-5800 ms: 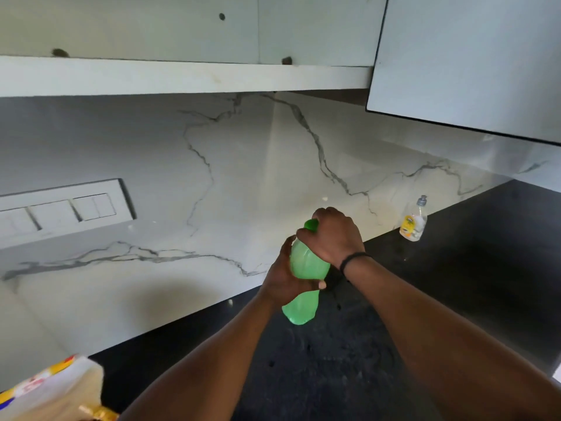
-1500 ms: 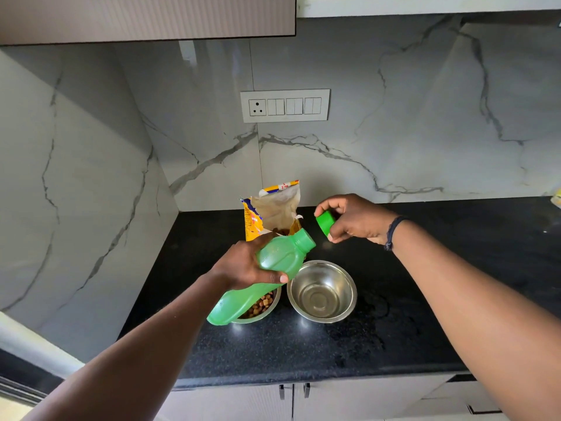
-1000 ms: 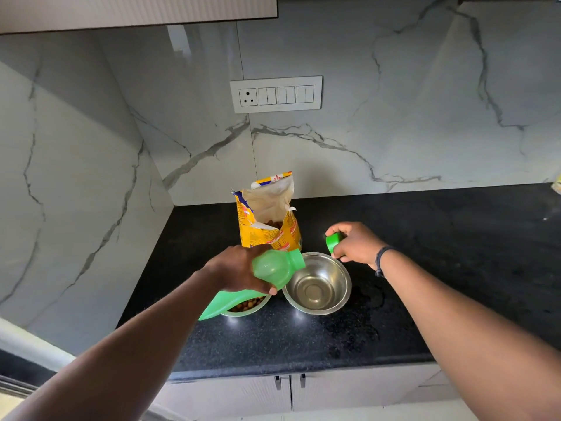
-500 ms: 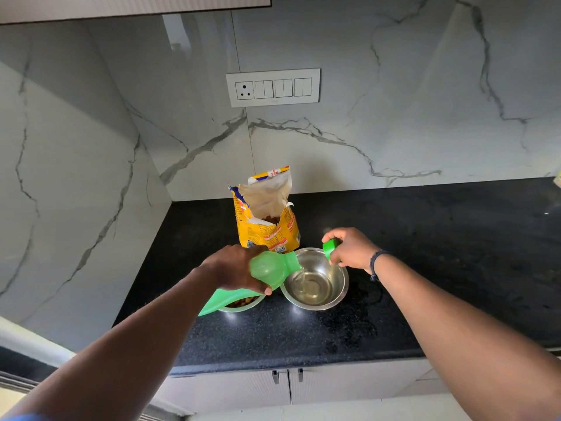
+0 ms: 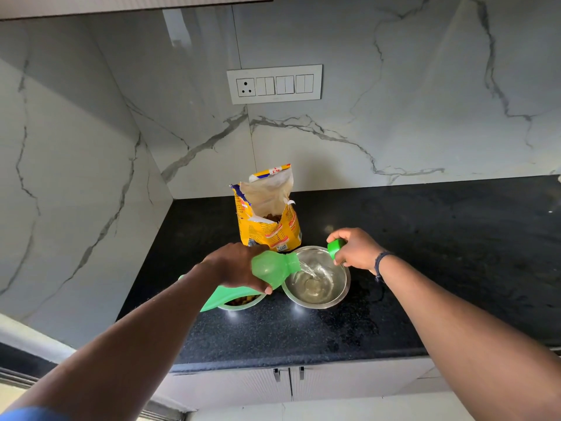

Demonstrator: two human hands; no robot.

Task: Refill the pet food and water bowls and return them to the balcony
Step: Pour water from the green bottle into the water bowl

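Water runs from the green bottle (image 5: 274, 267), tilted in our left hand (image 5: 235, 264), into the steel bowl (image 5: 317, 279) just right of that grip. Our right hand (image 5: 355, 249) pinches the green cap (image 5: 334, 247) above the bowl's far rim. Next we judge: level the bottle, recap.

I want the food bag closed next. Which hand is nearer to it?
Left. The left hand, gripping the green bottle, sits just below the food bag; the right hand, pinching the cap, is farther off to its right.
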